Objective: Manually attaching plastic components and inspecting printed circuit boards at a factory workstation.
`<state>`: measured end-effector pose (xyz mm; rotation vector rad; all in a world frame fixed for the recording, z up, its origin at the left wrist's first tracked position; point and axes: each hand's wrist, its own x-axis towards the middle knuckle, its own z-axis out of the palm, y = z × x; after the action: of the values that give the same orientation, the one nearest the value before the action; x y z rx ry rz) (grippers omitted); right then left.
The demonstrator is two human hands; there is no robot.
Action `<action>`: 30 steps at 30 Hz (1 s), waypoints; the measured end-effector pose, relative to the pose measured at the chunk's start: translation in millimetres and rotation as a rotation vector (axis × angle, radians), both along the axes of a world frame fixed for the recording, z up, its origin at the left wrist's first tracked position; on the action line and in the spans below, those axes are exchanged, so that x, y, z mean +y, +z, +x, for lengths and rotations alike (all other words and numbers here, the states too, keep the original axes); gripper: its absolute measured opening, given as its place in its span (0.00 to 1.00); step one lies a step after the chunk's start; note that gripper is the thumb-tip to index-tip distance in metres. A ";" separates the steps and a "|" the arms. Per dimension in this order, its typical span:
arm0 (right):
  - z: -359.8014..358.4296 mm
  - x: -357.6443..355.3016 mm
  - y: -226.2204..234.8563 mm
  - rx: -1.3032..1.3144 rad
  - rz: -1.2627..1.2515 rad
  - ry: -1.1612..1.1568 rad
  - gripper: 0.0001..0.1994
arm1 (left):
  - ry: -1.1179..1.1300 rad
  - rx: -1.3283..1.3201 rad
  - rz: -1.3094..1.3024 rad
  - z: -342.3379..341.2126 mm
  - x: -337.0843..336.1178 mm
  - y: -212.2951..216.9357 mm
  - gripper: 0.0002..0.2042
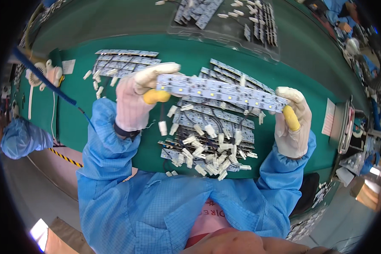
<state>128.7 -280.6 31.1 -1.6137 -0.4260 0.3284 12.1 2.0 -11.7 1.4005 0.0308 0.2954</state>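
Between both hands I hold up an LED circuit board strip (pixel 218 92), its row of small yellow LEDs facing me. My left hand (pixel 144 91), in a white glove with a yellow thumb cover, pinches its left end. The right end is gripped by my right hand (pixel 293 116), gloved and thumb-covered the same way. A white connector (pixel 163 128) hangs on a dark wire below the strip's left end. Under the strip lies a pile of similar LED boards (pixel 237 124) with many white connectors (pixel 218 158) heaped at its near side.
Another stack of LED boards (pixel 125 61) lies at the left on the green mat (pixel 146 158). A clear plastic tray (pixel 224 41) with more boards stands at the back. A small white fan (pixel 46 75) and a blue cable (pixel 46 80) are at the far left.
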 end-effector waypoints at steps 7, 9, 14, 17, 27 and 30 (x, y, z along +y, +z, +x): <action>2.1 -11.2 2.2 0.144 0.127 0.166 0.25 | 0.251 0.152 0.274 12.0 -7.0 4.2 0.18; 4.9 -16.6 -0.3 0.159 0.146 0.204 0.25 | 0.225 0.183 0.317 15.1 -3.2 1.8 0.18; 5.3 -13.7 -5.2 0.102 0.130 0.167 0.28 | 0.185 0.135 0.225 12.2 -1.0 -3.9 0.21; 6.2 -15.1 -6.7 0.143 0.088 0.160 0.33 | 0.187 0.061 0.134 5.8 -3.4 -4.7 0.24; 11.7 -2.6 -10.7 -0.183 -0.149 0.007 0.22 | -0.013 -0.007 0.050 -4.4 -7.3 14.3 0.25; 7.1 -6.7 -9.6 0.021 -0.054 0.048 0.24 | 0.138 0.067 -0.012 4.6 -8.2 12.2 0.22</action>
<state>135.8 -287.3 21.5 -1.6531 -0.4434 0.3957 16.7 -6.2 0.5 1.3986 0.1849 0.3618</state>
